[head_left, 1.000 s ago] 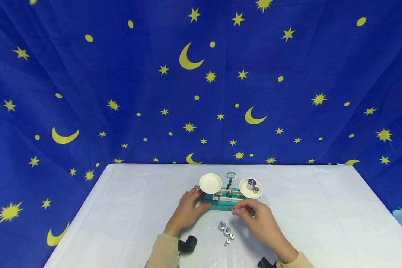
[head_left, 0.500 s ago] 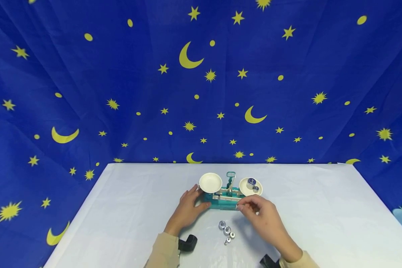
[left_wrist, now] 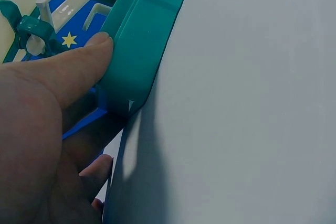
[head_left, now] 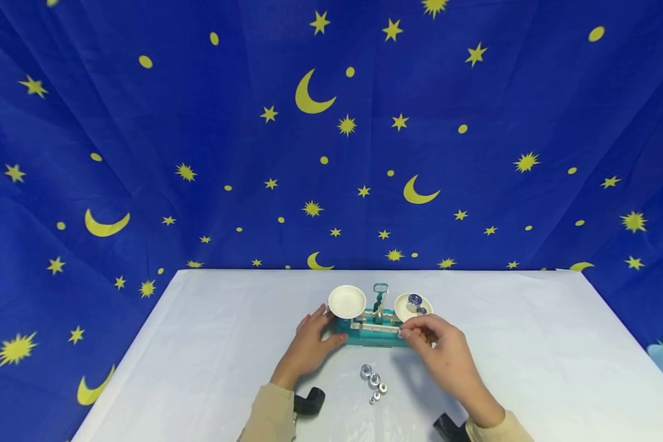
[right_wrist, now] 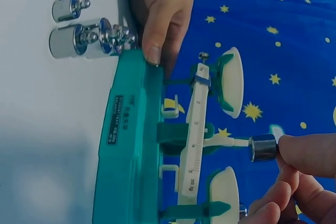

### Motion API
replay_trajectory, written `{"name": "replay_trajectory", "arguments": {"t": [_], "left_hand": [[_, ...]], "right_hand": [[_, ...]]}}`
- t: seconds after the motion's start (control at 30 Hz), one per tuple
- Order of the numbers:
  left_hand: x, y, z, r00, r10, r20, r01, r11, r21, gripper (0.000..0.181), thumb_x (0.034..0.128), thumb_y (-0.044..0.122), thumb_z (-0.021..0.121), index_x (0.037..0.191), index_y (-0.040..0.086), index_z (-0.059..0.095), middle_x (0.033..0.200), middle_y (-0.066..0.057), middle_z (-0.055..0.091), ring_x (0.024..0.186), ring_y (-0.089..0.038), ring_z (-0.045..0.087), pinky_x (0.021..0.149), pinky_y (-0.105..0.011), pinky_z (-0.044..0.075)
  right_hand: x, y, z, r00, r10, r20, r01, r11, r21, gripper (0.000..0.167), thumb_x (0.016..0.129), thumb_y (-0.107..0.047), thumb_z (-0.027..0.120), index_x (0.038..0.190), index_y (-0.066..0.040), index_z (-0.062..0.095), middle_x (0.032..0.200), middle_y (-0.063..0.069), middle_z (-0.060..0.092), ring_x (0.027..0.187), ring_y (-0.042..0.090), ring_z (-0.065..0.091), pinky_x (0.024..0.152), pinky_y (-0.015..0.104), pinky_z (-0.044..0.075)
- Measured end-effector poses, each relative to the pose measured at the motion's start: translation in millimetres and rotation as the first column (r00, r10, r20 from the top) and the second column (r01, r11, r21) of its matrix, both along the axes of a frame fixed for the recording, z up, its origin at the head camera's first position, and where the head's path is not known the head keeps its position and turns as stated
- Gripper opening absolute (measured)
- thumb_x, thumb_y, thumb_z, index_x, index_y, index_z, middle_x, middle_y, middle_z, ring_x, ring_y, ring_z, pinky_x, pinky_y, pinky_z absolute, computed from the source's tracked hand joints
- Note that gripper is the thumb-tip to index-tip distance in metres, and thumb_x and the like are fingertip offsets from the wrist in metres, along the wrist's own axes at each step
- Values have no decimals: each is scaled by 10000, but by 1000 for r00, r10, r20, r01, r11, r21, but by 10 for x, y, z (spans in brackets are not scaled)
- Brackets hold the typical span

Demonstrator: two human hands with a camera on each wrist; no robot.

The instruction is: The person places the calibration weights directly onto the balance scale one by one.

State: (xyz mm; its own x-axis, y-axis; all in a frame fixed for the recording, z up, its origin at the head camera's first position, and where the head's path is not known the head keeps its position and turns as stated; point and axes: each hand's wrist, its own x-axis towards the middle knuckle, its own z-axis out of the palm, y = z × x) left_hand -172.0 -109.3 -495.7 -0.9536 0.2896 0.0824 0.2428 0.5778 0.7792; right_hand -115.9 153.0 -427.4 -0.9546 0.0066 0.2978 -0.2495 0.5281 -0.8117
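A teal student balance (head_left: 372, 338) with a white scale beam stands on the table. My left hand (head_left: 307, 348) grips the left end of its base (left_wrist: 137, 35), thumb on the front and fingers behind. The left pan (head_left: 347, 302) is bare. Metal weights (head_left: 415, 301) of two sizes sit in the right pan (head_left: 402, 310). Between thumb and fingers my right hand (head_left: 444, 355) pinches a small metal weight (right_wrist: 263, 148), held just in front of the right pan. The other fingers are curled in the right wrist view.
Several knobbed metal weights (head_left: 374, 381) stand in a short line on the white table (head_left: 243, 319), in front of the balance. A blue curtain (head_left: 254, 153) with stars and moons hangs behind. Black wrist mounts (head_left: 310, 402) sit below both hands.
My right hand has moved right and slightly farther away with the pinched weight, from the front of the base towards the right pan. My left hand stays on the base.
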Motion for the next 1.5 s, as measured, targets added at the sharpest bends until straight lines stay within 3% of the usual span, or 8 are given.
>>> {"name": "replay_trajectory", "arguments": {"t": [1.5], "left_hand": [[-23,-19,-15,1000,0,13,0,1000,5,627,939,373,694,1434,22,535,1540,-218,419,1479,-386,288,1230,-569,119]], "right_hand": [[-146,140,-69,981,-115,-155,120,993,22,88,861,17,751,889,-65,734,775,-30,612,672,80,534,571,154,465]]}}
